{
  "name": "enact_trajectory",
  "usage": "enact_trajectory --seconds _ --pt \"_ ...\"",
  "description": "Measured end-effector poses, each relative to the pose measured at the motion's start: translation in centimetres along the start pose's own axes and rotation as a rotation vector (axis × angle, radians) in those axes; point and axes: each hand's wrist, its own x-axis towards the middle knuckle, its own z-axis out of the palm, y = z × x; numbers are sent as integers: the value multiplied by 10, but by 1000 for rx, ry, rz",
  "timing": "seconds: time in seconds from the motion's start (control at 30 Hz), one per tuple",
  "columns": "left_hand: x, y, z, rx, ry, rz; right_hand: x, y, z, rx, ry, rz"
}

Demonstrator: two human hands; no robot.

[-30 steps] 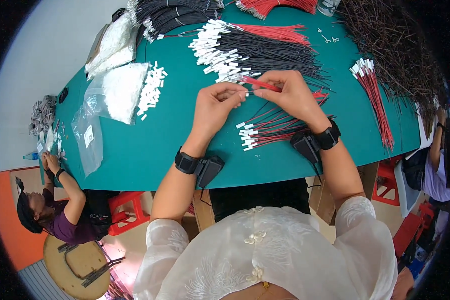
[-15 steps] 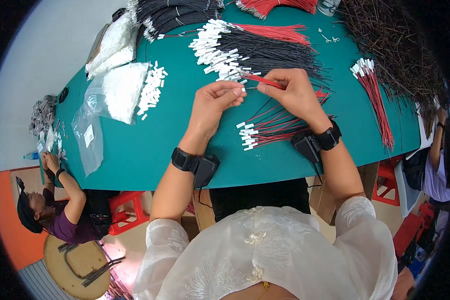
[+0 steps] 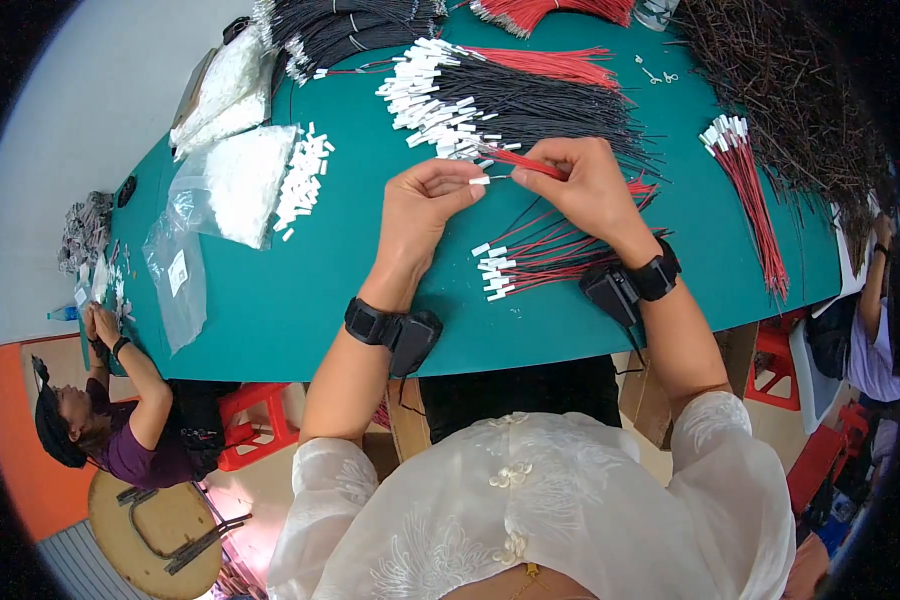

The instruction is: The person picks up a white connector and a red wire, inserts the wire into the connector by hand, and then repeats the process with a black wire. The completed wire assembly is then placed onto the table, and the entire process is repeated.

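Green tabletop (image 3: pixel 370 335) crowded with wiring; from where I stand the main landmark is the big wire pile (image 3: pixel 550 105), red and black with white connector ends on its left side. Both hands work just off its near side.

Left hand (image 3: pixel 425 205): thumb and fingers pinched nearly together, one small white connector (image 3: pixel 480 181) at the tips, just off the wire pile's near left corner and pointing toward the other hand. Right hand (image 3: pixel 582 188): curled around several red wires (image 3: pixel 525 162), pale ends aimed left along the pile's near edge; thumb and forefinger close on a thin wire facing the connector. Can't tell whether its tip sits inside. Hands near each other, apart.

Smaller red-and-black batch (image 3: pixel 560 252) lies on the person's side of the wire pile, beside the right forearm. Left of the pile: loose white connectors (image 3: pixel 302 185), a clear bag of white pieces (image 3: pixel 250 185), a flat clear bag (image 3: pixel 177 285). Right of it: a red bundle (image 3: pixel 748 205) with white ends, plus a brown tangled heap (image 3: pixel 780 80). Beyond it: black bundles (image 3: pixel 360 25). Well left of it, a co-worker (image 3: pixel 135 445) in purple sits, hands together.
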Motion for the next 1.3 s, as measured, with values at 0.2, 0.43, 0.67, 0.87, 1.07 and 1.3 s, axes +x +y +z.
enact_trajectory --seconds 0.2,0.43,0.67,0.87,1.07,1.3 --pt "0 0 0 -1 -12 -11 0 -5 0 -45 -16 -1" --pt "-1 -1 2 18 -30 -1 -1 -1 8 44 31 -31" --pt "-2 -3 2 -4 -21 -2 -1 -1 7 1 13 -51" --pt "-2 -4 4 8 -16 1 -2 0 12 -7 18 -66" --pt "-1 -6 1 35 -25 -16 -3 -1 13 -8 3 -83" --pt "-8 2 3 421 -48 96 3 -2 -5 -19 -133 -6"
